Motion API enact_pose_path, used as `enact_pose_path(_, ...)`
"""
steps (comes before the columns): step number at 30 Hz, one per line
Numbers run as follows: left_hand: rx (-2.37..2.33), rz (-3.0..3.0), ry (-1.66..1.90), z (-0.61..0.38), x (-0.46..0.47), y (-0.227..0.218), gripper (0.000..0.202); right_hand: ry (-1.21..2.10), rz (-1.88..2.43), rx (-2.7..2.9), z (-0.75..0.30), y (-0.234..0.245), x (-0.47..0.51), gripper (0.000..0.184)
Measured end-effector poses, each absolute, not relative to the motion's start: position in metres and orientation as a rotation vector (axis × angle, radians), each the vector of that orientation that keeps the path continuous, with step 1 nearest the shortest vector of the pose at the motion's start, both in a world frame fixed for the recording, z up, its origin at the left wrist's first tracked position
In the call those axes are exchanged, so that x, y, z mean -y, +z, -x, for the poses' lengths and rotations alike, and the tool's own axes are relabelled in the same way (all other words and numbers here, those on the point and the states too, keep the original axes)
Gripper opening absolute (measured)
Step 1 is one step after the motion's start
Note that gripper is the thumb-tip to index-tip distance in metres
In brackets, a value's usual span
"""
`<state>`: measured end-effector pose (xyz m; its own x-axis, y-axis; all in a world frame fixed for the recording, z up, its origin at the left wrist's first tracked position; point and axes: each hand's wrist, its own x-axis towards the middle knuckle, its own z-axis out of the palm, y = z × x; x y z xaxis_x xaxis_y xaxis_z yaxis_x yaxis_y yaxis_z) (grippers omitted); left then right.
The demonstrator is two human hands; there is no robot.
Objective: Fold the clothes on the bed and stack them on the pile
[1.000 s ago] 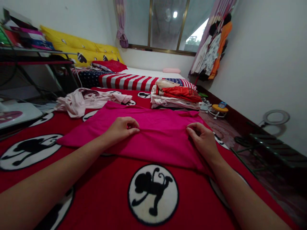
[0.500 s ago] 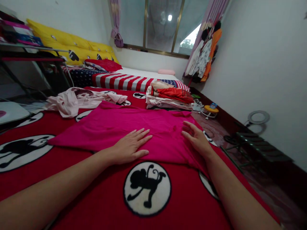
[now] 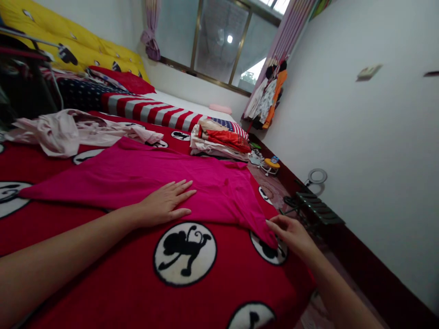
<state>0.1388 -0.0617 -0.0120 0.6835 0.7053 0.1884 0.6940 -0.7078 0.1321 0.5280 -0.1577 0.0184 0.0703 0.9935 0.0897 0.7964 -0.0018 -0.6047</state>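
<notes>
A magenta garment (image 3: 137, 171) lies spread out across a red blanket (image 3: 113, 260) patterned with black monkey figures in white circles. My left hand (image 3: 168, 203) rests flat on the near part of the garment, fingers stretched out and apart. At the near right end, my right hand (image 3: 290, 230) has its thumb and finger closed on the edge of a narrow corner of the cloth. The corner's tip hangs toward a white circle on the blanket. Light wrinkles run over the garment's right part.
A crumpled pale pink garment (image 3: 61, 135) lies at the back left. Behind the magenta cloth sits a stack of folded clothes (image 3: 219, 141). Farther back is a bed with a striped cover (image 3: 147, 109). The blanket's edge drops off at right, near a dark rack (image 3: 318, 208).
My right hand has moved from above the garment to its near right corner and closed there. The left hand stays flat on the cloth. The view has turned to the right.
</notes>
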Motion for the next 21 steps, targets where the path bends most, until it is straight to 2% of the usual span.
enact_pose_path(5,-0.843,-2.859,0.603,-0.141,0.063,-0.013,0.037,0.409,1.817,1.755,-0.521,0.010,0.151,0.026)
enact_pose_path(11,-0.714,-2.739,0.614,-0.140,0.059,-0.013,0.034,0.177,1.815,1.571,-0.541,0.008,0.130,0.028)
enact_pose_path(15,-0.738,-2.688,0.604,-0.140,0.058,-0.011,0.034,0.171,1.930,1.708,-0.547,0.013,0.111,0.017)
enact_pose_path(21,-0.757,-2.669,0.571,-0.141,0.058,-0.008,0.034,0.029,1.934,1.710,-0.523,0.035,0.064,0.022)
